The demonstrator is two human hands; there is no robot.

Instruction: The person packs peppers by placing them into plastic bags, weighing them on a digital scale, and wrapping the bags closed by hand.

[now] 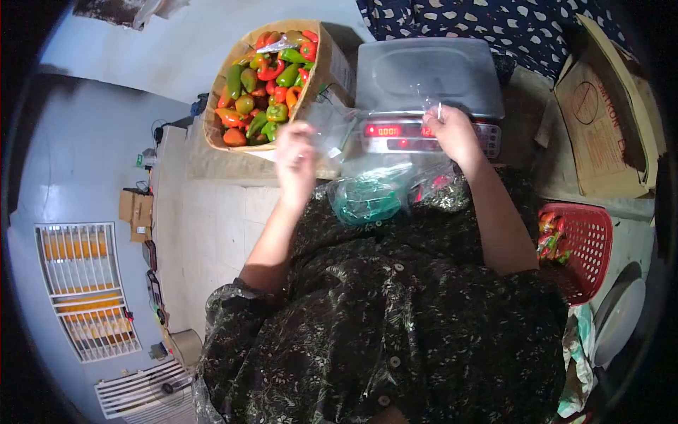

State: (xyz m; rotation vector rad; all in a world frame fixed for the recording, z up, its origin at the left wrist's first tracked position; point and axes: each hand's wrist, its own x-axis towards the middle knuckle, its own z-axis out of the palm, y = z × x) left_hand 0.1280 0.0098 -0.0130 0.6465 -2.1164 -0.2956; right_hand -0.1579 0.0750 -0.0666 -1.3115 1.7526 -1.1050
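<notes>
My right hand (pixel 452 134) pinches a bit of thin clear plastic in front of the scale (pixel 431 78), whose red display is lit. My left hand (pixel 295 152) is blurred by motion beside the box of red and green peppers (pixel 265 88); clear plastic (pixel 328 127) spreads just right of it, and whether the fingers grip it is unclear. A clear bag with something green inside (pixel 371 198) lies at my lap, below the scale. Something pink or red (pixel 434 185) shows next to that bag.
At the right stands an open cardboard box (pixel 600 127), with a red perforated basket (pixel 590 247) holding some peppers below it. A white round basin (pixel 621 321) leans at the far right. Dark patterned cloth (pixel 466 21) hangs behind the scale.
</notes>
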